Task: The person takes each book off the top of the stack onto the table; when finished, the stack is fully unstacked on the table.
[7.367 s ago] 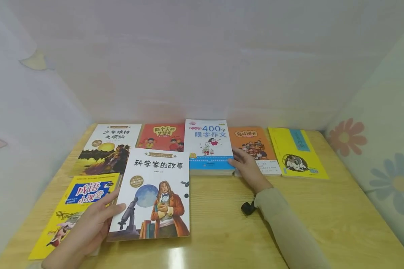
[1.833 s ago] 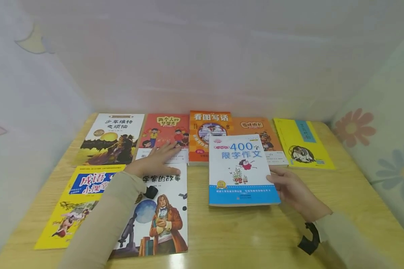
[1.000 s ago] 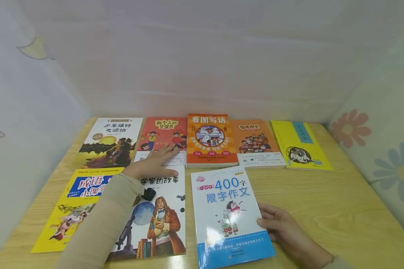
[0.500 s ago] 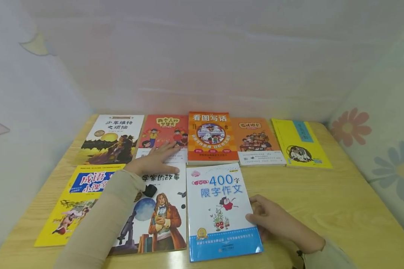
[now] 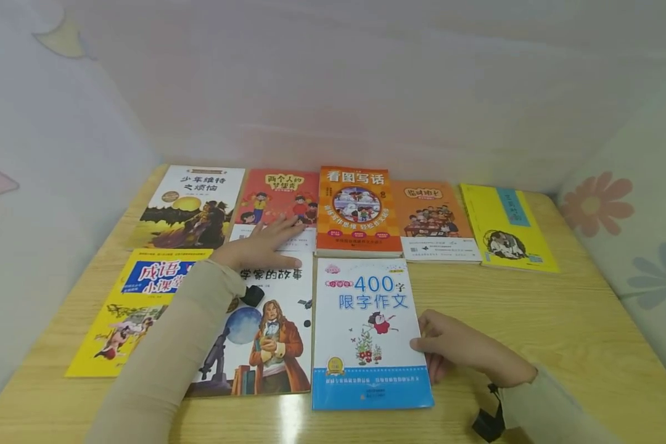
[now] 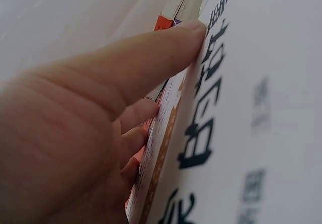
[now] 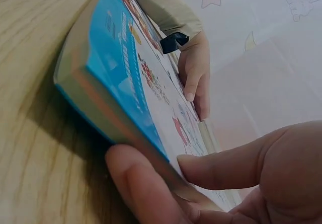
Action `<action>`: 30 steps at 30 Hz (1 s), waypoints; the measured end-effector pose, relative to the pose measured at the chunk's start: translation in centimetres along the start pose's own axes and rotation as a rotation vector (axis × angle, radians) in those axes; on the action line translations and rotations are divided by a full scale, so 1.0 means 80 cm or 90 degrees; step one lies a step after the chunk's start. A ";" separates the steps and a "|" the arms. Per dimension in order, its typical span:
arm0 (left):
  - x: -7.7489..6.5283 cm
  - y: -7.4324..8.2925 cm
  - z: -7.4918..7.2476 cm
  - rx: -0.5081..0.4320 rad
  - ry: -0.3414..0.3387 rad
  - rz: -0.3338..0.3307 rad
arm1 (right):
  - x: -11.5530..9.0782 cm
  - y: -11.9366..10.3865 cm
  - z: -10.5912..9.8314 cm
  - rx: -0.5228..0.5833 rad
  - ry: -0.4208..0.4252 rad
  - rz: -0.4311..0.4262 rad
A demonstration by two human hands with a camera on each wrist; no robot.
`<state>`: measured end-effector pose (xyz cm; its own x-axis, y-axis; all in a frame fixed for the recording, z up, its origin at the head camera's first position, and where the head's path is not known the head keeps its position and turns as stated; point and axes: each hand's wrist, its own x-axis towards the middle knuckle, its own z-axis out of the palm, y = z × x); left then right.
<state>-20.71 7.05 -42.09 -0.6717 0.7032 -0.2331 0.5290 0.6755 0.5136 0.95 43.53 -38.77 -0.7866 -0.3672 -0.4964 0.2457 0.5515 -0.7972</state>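
The white-and-blue book (image 5: 366, 336) lies immediately left of the right hand (image 5: 463, 348), the nearer of the two, whose grip pinches its right edge, thumb on the cover and fingers lower at the side. It sits at the bench (image 5: 544, 314), just right of the scientist book (image 5: 277, 351) (whether wholly flat is hard to tell). Its long axis runs fore-and-aft, title end toward the orange book (image 5: 355, 206), blue end nearest the viewer. The left hand (image 5: 258, 246), fingers apart, pinches nothing and rests over the red book (image 5: 280, 203).
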 end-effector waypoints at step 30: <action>0.000 0.001 0.002 0.006 -0.010 -0.001 | 0.050 -0.024 -0.069 -0.190 0.190 0.029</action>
<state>-20.61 7.15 -42.19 -0.6648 0.7052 -0.2466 0.5324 0.6788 0.5058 -5.81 45.08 -37.34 -0.9191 -0.1282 -0.3725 0.1437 0.7713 -0.6200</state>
